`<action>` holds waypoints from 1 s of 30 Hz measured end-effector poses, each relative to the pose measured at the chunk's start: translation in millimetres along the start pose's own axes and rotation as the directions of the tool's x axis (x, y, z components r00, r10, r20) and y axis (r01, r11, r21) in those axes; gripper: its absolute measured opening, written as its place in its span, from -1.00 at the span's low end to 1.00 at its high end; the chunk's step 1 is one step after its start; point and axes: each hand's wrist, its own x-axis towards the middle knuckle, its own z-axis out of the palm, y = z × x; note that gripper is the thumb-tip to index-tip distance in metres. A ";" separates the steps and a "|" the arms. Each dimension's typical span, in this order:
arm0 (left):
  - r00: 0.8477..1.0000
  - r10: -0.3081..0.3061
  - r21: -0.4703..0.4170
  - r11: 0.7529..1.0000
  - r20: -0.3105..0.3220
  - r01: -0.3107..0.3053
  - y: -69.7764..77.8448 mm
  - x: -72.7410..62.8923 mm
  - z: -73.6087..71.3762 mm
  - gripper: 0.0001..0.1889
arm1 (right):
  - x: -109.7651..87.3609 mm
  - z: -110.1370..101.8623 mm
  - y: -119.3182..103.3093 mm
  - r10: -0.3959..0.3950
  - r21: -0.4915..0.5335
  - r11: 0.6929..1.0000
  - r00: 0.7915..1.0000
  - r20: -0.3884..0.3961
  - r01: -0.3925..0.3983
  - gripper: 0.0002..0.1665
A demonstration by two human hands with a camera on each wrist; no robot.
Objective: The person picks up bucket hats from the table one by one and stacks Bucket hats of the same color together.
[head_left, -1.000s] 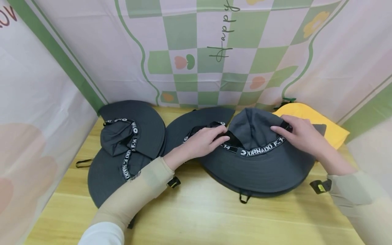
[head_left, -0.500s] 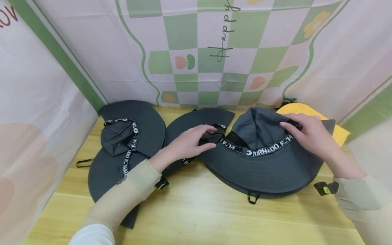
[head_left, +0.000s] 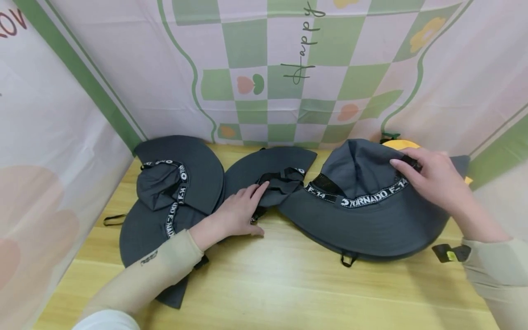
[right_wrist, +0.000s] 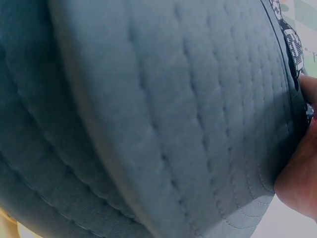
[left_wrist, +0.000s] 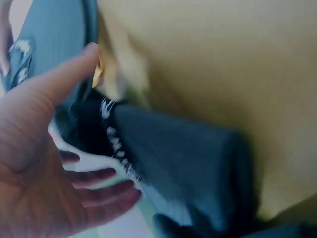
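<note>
A dark grey brimmed hat (head_left: 371, 233) with a black-and-white "TORNADO F-14" band lies at the right. My right hand (head_left: 437, 178) pinches the side of its crown; the right wrist view shows the stitched brim (right_wrist: 198, 124) up close, with part of the hand at the edge. My left hand (head_left: 231, 211) is spread at the near side of a second grey hat (head_left: 276, 158), whose crown is crumpled. In the left wrist view, thumb and fingers stand apart beside grey cloth (left_wrist: 178, 153). Whether they touch it I cannot tell.
More grey hat brims (head_left: 194, 160) overlap at the left, with a black cord loop (head_left: 114, 220) beside them. A yellow item (head_left: 400, 144) is mostly hidden behind the right hat. Printed cloth walls (head_left: 284, 110) enclose the wooden table (head_left: 288, 284) at the back and sides.
The right hat has shifted right with my right hand, covering more of the yellow item. My left hand has drawn back left and down from the hat band, its fingers spreading.
</note>
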 end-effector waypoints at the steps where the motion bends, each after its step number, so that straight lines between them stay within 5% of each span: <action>1: 1.000 -0.010 0.009 1.000 0.007 0.010 0.5 -0.9 2.7 0.23 | -0.2 -0.6 1.0 -0.001 0.000 1.000 1.000 -0.006 0.001 -0.86; 6: 0.999 -0.039 -0.006 0.999 0.037 0.039 0.4 -1.3 7.4 0.05 | -1.9 -2.9 6.9 0.000 0.000 1.000 0.999 -0.040 0.000 -0.85; 10: 1.000 -0.027 -0.033 0.999 -0.002 0.027 -2.3 -1.3 3.5 -0.11 | -4.2 -5.2 11.7 0.036 0.052 0.998 0.996 -0.087 -0.032 -0.83; 17: 0.995 -0.037 -0.167 0.986 -0.088 0.022 -17.4 -5.9 -14.9 -0.45 | -7.7 -9.0 18.5 0.103 0.116 0.989 0.989 -0.106 -0.091 -0.80; 24: 0.992 -0.038 -0.288 0.958 -0.122 0.002 -29.5 -12.0 -35.8 -0.53 | -9.5 -12.8 21.3 0.201 0.175 0.968 0.974 -0.105 -0.180 -0.79; 30: 0.963 -0.080 -0.342 0.939 -0.258 -0.014 -33.8 -13.7 -49.4 -0.57 | -10.9 -15.9 22.5 0.252 0.213 0.952 0.958 -0.137 -0.220 -0.85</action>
